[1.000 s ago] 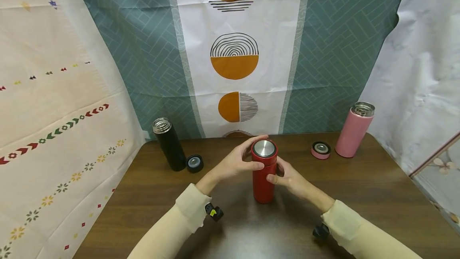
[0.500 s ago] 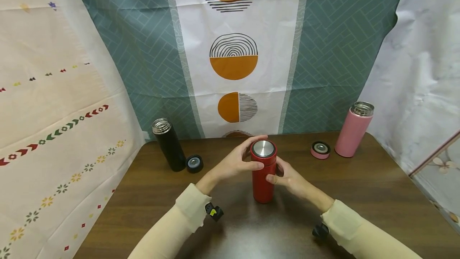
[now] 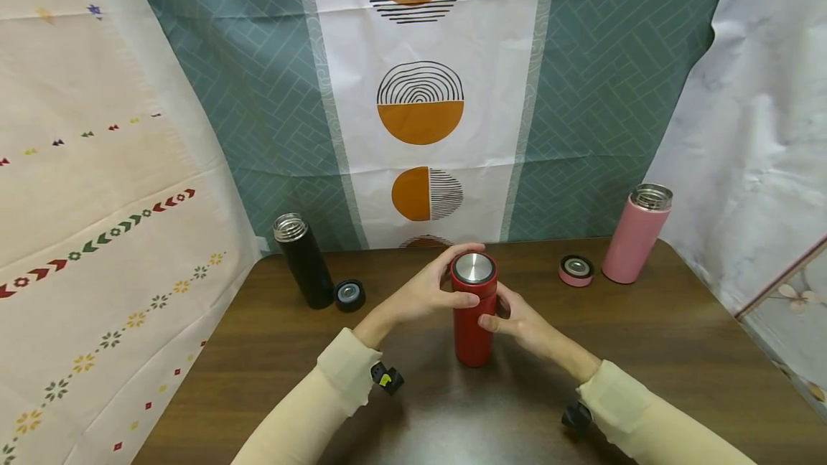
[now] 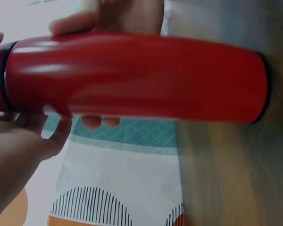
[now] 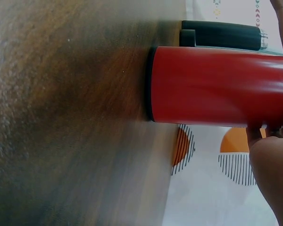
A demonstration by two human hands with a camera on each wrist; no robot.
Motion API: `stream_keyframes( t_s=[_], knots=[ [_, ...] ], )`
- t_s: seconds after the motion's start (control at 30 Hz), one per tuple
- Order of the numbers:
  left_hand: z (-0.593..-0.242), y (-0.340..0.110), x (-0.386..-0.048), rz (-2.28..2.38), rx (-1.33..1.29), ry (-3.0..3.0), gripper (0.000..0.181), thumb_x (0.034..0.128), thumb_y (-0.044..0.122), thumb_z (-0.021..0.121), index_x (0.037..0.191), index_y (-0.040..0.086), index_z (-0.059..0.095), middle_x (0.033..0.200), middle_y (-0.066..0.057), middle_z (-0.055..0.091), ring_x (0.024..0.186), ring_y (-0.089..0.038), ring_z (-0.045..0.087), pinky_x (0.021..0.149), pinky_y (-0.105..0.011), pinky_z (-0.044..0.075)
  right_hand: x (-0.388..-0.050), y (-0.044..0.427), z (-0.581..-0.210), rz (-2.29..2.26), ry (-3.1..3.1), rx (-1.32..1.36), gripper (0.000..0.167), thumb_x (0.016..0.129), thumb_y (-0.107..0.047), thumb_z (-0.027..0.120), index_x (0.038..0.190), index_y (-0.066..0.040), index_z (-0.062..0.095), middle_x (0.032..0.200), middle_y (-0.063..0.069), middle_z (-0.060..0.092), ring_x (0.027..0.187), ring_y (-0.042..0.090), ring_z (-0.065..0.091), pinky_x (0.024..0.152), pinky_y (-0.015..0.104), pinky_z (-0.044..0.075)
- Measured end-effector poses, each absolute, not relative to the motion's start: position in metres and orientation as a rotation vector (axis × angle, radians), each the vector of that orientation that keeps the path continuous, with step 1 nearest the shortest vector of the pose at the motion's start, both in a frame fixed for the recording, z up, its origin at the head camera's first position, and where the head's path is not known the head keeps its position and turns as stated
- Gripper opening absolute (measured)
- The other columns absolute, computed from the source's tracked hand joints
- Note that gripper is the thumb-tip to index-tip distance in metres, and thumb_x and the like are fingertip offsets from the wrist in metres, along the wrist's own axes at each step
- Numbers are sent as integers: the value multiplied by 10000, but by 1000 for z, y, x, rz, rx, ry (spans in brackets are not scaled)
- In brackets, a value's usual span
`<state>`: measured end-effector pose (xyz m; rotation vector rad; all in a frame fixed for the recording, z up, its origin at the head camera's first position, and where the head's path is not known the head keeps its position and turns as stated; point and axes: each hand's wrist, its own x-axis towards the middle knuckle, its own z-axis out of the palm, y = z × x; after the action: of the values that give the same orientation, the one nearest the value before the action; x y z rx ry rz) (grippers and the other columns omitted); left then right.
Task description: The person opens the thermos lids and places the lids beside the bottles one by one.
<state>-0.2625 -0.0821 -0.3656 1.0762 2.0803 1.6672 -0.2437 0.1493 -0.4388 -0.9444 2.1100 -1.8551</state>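
Note:
A red thermos (image 3: 474, 343) stands upright at the middle of the table, its lid with a brushed silver top (image 3: 474, 268) in place. My left hand (image 3: 423, 293) grips the thermos from the left around the lid, the thumb across its front near the seam. Lower down, my right hand (image 3: 525, 323) holds the thermos body from the right, thumb in front and fingers mostly hidden behind. In the left wrist view the red body (image 4: 146, 77) lies across the picture with both hands on it. The right wrist view shows the thermos base (image 5: 153, 84) on the tabletop.
Left at the back, a black thermos (image 3: 304, 264) stands without its lid beside a black lid (image 3: 349, 294). Back right, an uncapped pink thermos (image 3: 636, 239) stands near a pink lid (image 3: 576, 270). Patterned cloths hang behind the brown table (image 3: 271, 379).
My left thumb has shifted slightly to the right across the front of the lid. My right hand and the thermos stay in place.

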Motion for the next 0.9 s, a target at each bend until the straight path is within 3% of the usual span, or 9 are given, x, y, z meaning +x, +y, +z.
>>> stream_keyframes(
  t_s=[0.1, 0.23, 0.4, 0.5, 0.67, 0.9],
  knots=[
    [-362, -84, -264, 1608, 1107, 2116, 695, 931, 259, 747, 1550, 208, 434, 1452, -23, 542, 1343, -171, 508, 1144, -428, 409, -244, 150, -439, -1855, 2123, -939, 666, 996, -324, 676, 1537, -45, 406, 1502, 155, 503, 1381, 382, 462, 1099, 468, 432],
    [-364, -83, -265, 1658, 1076, 2139, 680, 908, 275, 788, 1504, 179, 474, 1424, -22, 561, 1319, -176, 530, 1141, -440, 415, -244, 151, -440, -1862, 2123, -951, 658, 999, -315, 679, 1537, -46, 412, 1497, 146, 511, 1367, 303, 487, 1076, 352, 460],
    [-368, -83, -264, 1683, 1055, 2110, 817, 893, 349, 814, 1559, 145, 388, 1468, -28, 517, 1342, -183, 512, 1156, -483, 396, -244, 150, -440, -1864, 2104, -957, 652, 1002, -302, 672, 1539, -45, 407, 1493, 152, 515, 1349, 267, 512, 1070, 353, 468],
    [-368, -85, -265, 1641, 1089, 2098, 807, 915, 376, 777, 1588, 173, 380, 1489, -23, 521, 1365, -182, 500, 1169, -520, 373, -244, 150, -440, -1869, 2101, -948, 641, 1000, -288, 676, 1533, -48, 414, 1485, 150, 521, 1346, 281, 514, 1069, 336, 470],
    [-369, -84, -266, 1696, 1085, 2112, 672, 915, 311, 781, 1504, 180, 486, 1434, -32, 566, 1322, -202, 539, 1144, -502, 413, -244, 150, -441, -1874, 2108, -947, 639, 1001, -267, 678, 1534, -35, 410, 1484, 149, 518, 1341, 250, 520, 1057, 295, 472],
    [-374, -76, -260, 1866, 969, 2137, 669, 859, 247, 850, 1416, 151, 493, 1367, -52, 576, 1271, -215, 558, 1114, -529, 421, -245, 149, -442, -1893, 2071, -985, 645, 1007, -246, 677, 1531, 2, 396, 1484, 160, 516, 1328, 165, 544, 1058, 297, 479]
  ],
)
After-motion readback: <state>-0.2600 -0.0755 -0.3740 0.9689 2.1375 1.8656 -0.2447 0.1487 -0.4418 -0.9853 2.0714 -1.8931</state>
